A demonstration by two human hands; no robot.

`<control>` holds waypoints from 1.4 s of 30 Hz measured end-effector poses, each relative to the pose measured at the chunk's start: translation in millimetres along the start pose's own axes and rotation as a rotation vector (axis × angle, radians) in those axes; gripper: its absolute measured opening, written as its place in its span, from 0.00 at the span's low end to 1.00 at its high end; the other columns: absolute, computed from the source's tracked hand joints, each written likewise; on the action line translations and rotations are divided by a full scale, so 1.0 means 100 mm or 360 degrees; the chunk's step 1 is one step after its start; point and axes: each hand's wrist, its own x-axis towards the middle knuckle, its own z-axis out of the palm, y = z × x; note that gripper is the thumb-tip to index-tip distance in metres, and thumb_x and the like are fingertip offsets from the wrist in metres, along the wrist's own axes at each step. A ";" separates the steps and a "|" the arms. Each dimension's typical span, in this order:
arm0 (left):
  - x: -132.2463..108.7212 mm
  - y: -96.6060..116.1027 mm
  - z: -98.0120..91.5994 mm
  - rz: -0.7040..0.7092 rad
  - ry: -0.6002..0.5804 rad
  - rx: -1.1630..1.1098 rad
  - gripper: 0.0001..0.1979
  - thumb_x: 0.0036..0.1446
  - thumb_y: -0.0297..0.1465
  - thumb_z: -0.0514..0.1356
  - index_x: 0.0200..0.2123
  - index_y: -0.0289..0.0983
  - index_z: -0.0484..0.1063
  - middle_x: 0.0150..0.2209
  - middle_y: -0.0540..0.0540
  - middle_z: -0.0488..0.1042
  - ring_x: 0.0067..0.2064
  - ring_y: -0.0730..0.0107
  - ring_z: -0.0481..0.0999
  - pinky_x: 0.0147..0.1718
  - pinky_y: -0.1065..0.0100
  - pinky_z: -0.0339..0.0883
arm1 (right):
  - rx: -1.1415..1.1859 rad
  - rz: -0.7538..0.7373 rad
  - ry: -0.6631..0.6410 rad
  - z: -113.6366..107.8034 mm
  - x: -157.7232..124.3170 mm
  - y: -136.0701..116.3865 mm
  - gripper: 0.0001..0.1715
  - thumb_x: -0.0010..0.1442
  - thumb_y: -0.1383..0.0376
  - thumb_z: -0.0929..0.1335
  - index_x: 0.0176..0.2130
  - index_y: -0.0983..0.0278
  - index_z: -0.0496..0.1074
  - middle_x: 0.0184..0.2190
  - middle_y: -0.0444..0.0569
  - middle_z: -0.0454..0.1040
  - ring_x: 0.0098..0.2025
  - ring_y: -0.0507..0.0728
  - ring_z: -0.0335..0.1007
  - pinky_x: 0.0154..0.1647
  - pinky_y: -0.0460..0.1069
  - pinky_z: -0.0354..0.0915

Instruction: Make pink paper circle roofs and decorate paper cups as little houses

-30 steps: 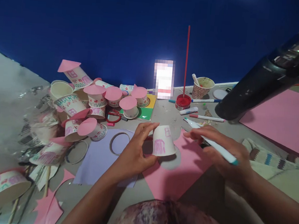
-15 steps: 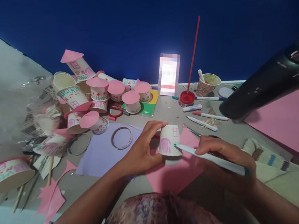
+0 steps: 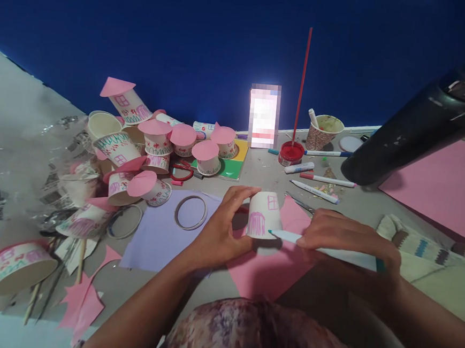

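A white paper cup [image 3: 265,211], upside down, bears a drawn pink-purple door and window. My left hand [image 3: 228,224] grips it from the left side, fingers behind and thumb near the lower rim. In my right hand [image 3: 344,239] is a white felt-tip pen [image 3: 292,236], its green tip at the cup's lower edge, just right of the drawn door. Pink paper [image 3: 276,274] lies under the cup. A lilac sheet [image 3: 150,242] with a tape roll [image 3: 191,212] on it is left of my left hand.
Several decorated cups with pink paper roofs [image 3: 183,135] crowd the left. Felt-tip pens [image 3: 315,191], a red paint pot [image 3: 291,153] with a stick and a patterned cup [image 3: 322,133] stand behind. A dark cylinder [image 3: 405,123] slants in at right, near a cloth [image 3: 415,258].
The pen tip has moved down and slightly left, to the cup's lower edge. My right hand has shifted a little with it. My left hand keeps its hold on the cup.
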 end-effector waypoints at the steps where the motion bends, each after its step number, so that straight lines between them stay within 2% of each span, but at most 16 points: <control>1: 0.00 0.00 0.00 0.0004 -0.0002 0.0003 0.39 0.49 0.20 0.65 0.64 0.46 0.63 0.61 0.42 0.62 0.64 0.56 0.65 0.60 0.57 0.68 | 0.0000 -0.0009 0.0004 0.00 0.00 0.00 0.13 0.63 0.72 0.72 0.48 0.62 0.79 0.29 0.50 0.82 0.29 0.57 0.78 0.31 0.53 0.69; 8: -0.01 -0.02 -0.01 0.0021 -0.0008 0.0028 0.41 0.47 0.18 0.65 0.64 0.48 0.62 0.61 0.43 0.63 0.64 0.55 0.65 0.59 0.56 0.69 | -0.0029 -0.0012 -0.0003 0.01 -0.04 0.04 0.06 0.64 0.70 0.73 0.43 0.65 0.78 0.29 0.50 0.81 0.29 0.56 0.77 0.31 0.54 0.69; 13: -0.01 -0.02 -0.01 0.0036 -0.0002 -0.0012 0.41 0.48 0.19 0.66 0.64 0.49 0.63 0.62 0.44 0.62 0.65 0.55 0.64 0.59 0.56 0.69 | 0.0004 -0.0009 -0.0024 0.01 -0.05 0.04 0.07 0.63 0.71 0.72 0.44 0.66 0.78 0.29 0.50 0.81 0.29 0.56 0.76 0.32 0.53 0.69; 18: -0.01 -0.02 -0.01 0.0009 -0.0011 -0.0125 0.40 0.49 0.20 0.66 0.64 0.50 0.63 0.62 0.44 0.62 0.65 0.54 0.65 0.61 0.55 0.68 | -0.0060 -0.0005 0.0049 -0.01 -0.07 0.07 0.09 0.61 0.73 0.73 0.43 0.66 0.78 0.31 0.51 0.81 0.30 0.56 0.75 0.31 0.53 0.68; 23: -0.02 -0.07 0.00 -0.0027 0.0008 -0.0206 0.40 0.50 0.20 0.66 0.65 0.50 0.63 0.64 0.43 0.60 0.66 0.52 0.63 0.62 0.54 0.67 | 0.0035 0.0039 -0.0045 -0.05 -0.08 0.08 0.10 0.61 0.73 0.73 0.44 0.65 0.78 0.31 0.50 0.81 0.30 0.55 0.73 0.32 0.53 0.67; 26: -0.03 -0.10 0.01 -0.0031 0.0006 -0.0268 0.41 0.50 0.19 0.66 0.65 0.51 0.63 0.65 0.44 0.60 0.67 0.52 0.63 0.62 0.54 0.67 | -0.0018 0.0037 0.0026 -0.06 -0.08 0.08 0.11 0.61 0.74 0.73 0.45 0.65 0.79 0.32 0.51 0.81 0.31 0.55 0.74 0.33 0.52 0.68; 29: -0.03 -0.10 0.01 -0.0050 -0.0002 -0.0300 0.43 0.48 0.17 0.65 0.65 0.51 0.63 0.65 0.44 0.60 0.67 0.52 0.62 0.63 0.54 0.66 | -0.0090 0.0064 0.0086 -0.06 -0.07 0.07 0.11 0.62 0.72 0.73 0.46 0.63 0.79 0.31 0.49 0.82 0.31 0.55 0.74 0.33 0.52 0.68; 34: -0.02 -0.08 0.02 -0.0104 0.0011 -0.0432 0.40 0.50 0.18 0.66 0.65 0.49 0.64 0.65 0.44 0.61 0.66 0.53 0.64 0.62 0.57 0.66 | 0.0035 0.0058 -0.0019 -0.07 -0.07 0.06 0.08 0.64 0.69 0.73 0.45 0.63 0.79 0.31 0.49 0.81 0.30 0.55 0.74 0.34 0.52 0.69; 39: -0.01 -0.08 0.04 -0.0119 0.0040 -0.0561 0.39 0.51 0.20 0.68 0.64 0.47 0.65 0.65 0.42 0.62 0.66 0.54 0.65 0.62 0.58 0.66 | 0.0004 0.0076 0.0064 -0.09 -0.08 0.06 0.11 0.65 0.69 0.72 0.48 0.62 0.79 0.31 0.49 0.81 0.30 0.55 0.74 0.32 0.51 0.68; 42: -0.01 -0.09 0.04 -0.0094 0.0055 -0.0623 0.38 0.50 0.20 0.68 0.63 0.47 0.66 0.64 0.42 0.63 0.67 0.54 0.65 0.61 0.60 0.67 | 0.0037 0.0089 0.0023 -0.10 -0.09 0.05 0.08 0.65 0.68 0.72 0.46 0.62 0.79 0.31 0.49 0.81 0.31 0.55 0.74 0.34 0.52 0.69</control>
